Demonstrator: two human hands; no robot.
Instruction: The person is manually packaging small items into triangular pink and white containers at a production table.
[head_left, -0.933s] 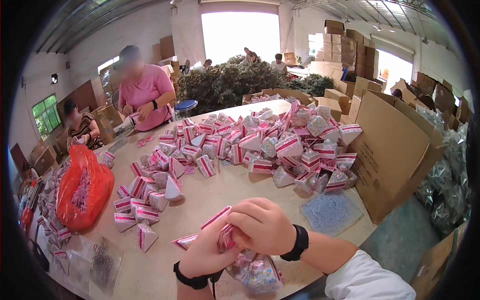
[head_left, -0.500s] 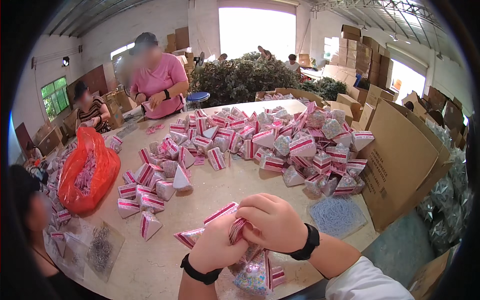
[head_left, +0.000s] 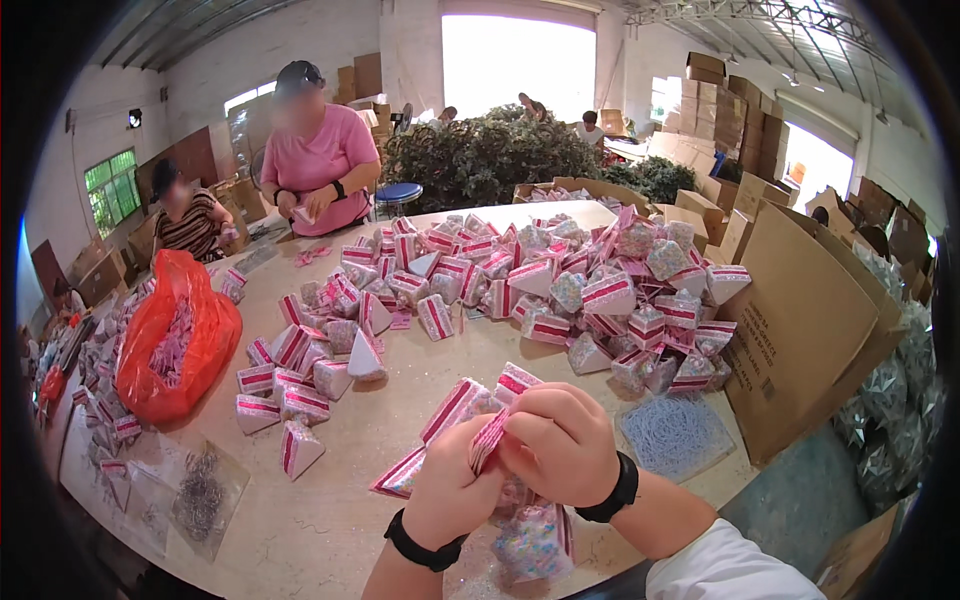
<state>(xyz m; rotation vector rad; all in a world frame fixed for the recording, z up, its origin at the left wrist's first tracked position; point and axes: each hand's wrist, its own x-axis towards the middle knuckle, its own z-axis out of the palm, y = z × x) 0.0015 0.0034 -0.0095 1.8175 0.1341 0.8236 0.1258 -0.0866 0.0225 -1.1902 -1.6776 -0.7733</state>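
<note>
Near the front of the table, my left hand (head_left: 452,490) is closed on a thin bundle of pink-and-white striped cards (head_left: 489,440). My right hand (head_left: 568,445) pinches the same cards from the other side, its fingertips partly hidden. Beyond and below my hands lie several cake-slice ornaments: a wedge with a red-pink stripe (head_left: 458,408), another just past my right fingers (head_left: 516,380), and one with pastel speckles (head_left: 535,545) under my wrists. My hands partly cover this group.
A large heap of similar cake-slice ornaments (head_left: 605,295) spreads across the table's far side. A red plastic bag (head_left: 205,345) stands left; a bag of dark metal hooks (head_left: 205,500) lies nearer. White strings (head_left: 670,432) and a cardboard box (head_left: 800,330) are right. Co-workers stand beyond.
My hands have shifted slightly right, still on the striped cards, which now stick up more visibly. The person at the near left edge has gone out of view.
</note>
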